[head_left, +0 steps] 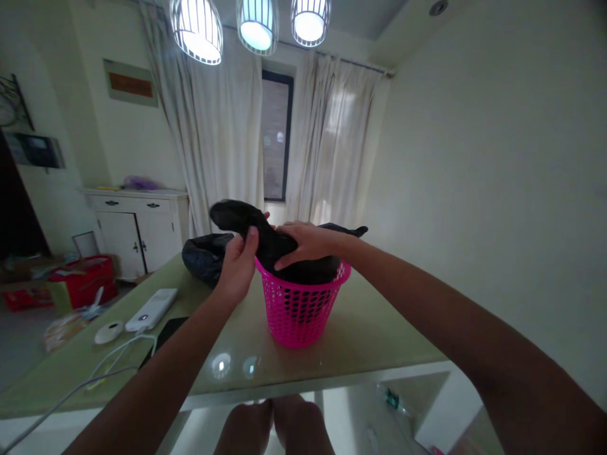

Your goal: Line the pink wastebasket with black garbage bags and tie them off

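Note:
A pink perforated plastic basket stands upright on the table in front of me. A black plastic bag fills its mouth, with dark film showing through the holes. One end of the bag sticks out to the upper left, and another corner rises at the right. My left hand grips the bag at the basket's left side, thumb on top. Over the basket's mouth, my right hand is closed on the bag's middle; some of its fingertips are hidden. Behind my left hand lies a second black plastic bag, bunched up.
The glossy green table has its front edge just before my knees. On its left lie a white power bank with a cable, a round white object and a flat black object. A white cabinet stands behind.

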Motion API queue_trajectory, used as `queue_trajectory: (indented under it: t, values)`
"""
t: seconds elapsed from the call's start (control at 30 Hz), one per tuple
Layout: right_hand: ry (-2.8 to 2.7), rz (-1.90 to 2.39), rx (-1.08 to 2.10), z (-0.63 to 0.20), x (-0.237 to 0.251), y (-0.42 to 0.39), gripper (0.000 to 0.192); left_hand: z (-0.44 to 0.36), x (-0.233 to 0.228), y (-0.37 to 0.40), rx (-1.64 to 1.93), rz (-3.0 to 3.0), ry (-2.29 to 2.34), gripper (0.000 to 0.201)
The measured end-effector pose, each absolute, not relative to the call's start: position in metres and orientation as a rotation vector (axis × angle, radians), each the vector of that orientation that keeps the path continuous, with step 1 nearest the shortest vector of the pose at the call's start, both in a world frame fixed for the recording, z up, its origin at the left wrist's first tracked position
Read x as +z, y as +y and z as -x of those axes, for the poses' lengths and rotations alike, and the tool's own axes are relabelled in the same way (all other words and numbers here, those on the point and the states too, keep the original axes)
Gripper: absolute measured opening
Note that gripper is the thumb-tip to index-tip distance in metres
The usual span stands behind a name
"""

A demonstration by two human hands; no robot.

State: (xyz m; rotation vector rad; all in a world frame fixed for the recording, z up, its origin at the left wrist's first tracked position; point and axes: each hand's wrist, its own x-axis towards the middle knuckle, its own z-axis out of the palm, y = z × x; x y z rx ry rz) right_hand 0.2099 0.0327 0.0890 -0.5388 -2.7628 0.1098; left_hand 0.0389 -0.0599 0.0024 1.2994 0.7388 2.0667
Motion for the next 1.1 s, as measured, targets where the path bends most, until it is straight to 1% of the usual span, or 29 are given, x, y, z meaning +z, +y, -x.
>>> queue_trajectory:
  t: [0.03,0.07,0.13,0.17,0.2,0.27,0.3,0.33,0.37,0.4,0.43,0.5,0.53,0.6,0.67,0.77,0.83,0.93,1.0,1.1]
  values:
    - [-2.772,0.708,0.048,-0.224,0.093,0.042,0.061,-0.042,0.005,-0.059,2.051,-1.16,0.65,0.05]
    - [-2.749,0.9,-0.016,-0.239,0.098,0.052,0.055,-0.043,0.008,-0.057,2.028,-1.062,0.586,0.049]
    - [-2.65,1.266,-0.136,-0.269,0.111,0.073,0.032,-0.044,0.011,-0.054,1.983,-0.951,0.53,0.046]
    - [-2.567,1.36,-0.16,-0.283,0.117,0.081,0.031,-0.043,0.011,-0.051,1.959,-0.929,0.53,0.046]
    - [-2.495,1.352,-0.12,-0.296,0.124,0.088,0.029,-0.042,0.011,-0.048,1.934,-0.921,0.538,0.047]
    - [-2.351,1.089,0.154,-0.316,0.135,0.097,0.014,-0.041,0.01,-0.042,1.892,-0.912,0.572,0.05]
    - [-2.254,0.9,0.322,-0.324,0.137,0.099,0.02,-0.041,0.009,-0.039,1.887,-0.906,0.595,0.05]
    - [-2.141,0.738,0.461,-0.331,0.137,0.101,0.033,-0.041,0.008,-0.037,1.891,-0.903,0.619,0.049]
    - [-2.026,0.652,0.542,-0.338,0.134,0.101,0.044,-0.04,0.007,-0.037,1.906,-0.902,0.639,0.047]
    - [-1.938,0.666,0.557,-0.343,0.128,0.102,0.047,-0.04,0.007,-0.037,1.931,-0.902,0.65,0.045]
    - [-1.896,0.768,0.523,-0.346,0.12,0.103,0.043,-0.04,0.006,-0.037,1.953,-0.901,0.65,0.043]
    - [-1.899,1.077,0.452,-0.347,0.099,0.104,0.022,-0.041,0.006,-0.041,1.958,-0.888,0.627,0.04]
    - [-1.9,1.194,0.472,-0.342,0.088,0.104,0.017,-0.042,0.006,-0.043,1.944,-0.881,0.616,0.039]
    - [-1.852,1.2,0.642,-0.326,0.074,0.105,0.023,-0.044,0.006,-0.046,1.899,-0.878,0.606,0.039]
    - [-1.719,0.966,0.846,-0.304,0.073,0.104,0.033,-0.046,0.007,-0.047,1.863,-0.89,0.625,0.043]
    - [-1.55,0.622,1.032,-0.28,0.093,0.102,0.047,-0.044,0.006,-0.046,1.859,-0.906,0.678,0.049]
    - [-1.522,0.519,1.101,-0.278,0.108,0.1,0.053,-0.039,0.003,-0.044,1.896,-0.897,0.707,0.05]
    - [-1.503,0.503,1.106,-0.293,0.113,0.097,0.048,-0.029,-0.002,-0.043,1.967,-0.844,0.708,0.043]
    - [-1.46,0.559,1.148,-0.305,0.101,0.096,0.045,-0.026,-0.004,-0.043,1.989,-0.802,0.691,0.031]
    - [-1.473,0.719,1.316,-0.307,0.075,0.093,0.033,-0.029,-0.002,-0.044,1.964,-0.738,0.677,0.012]
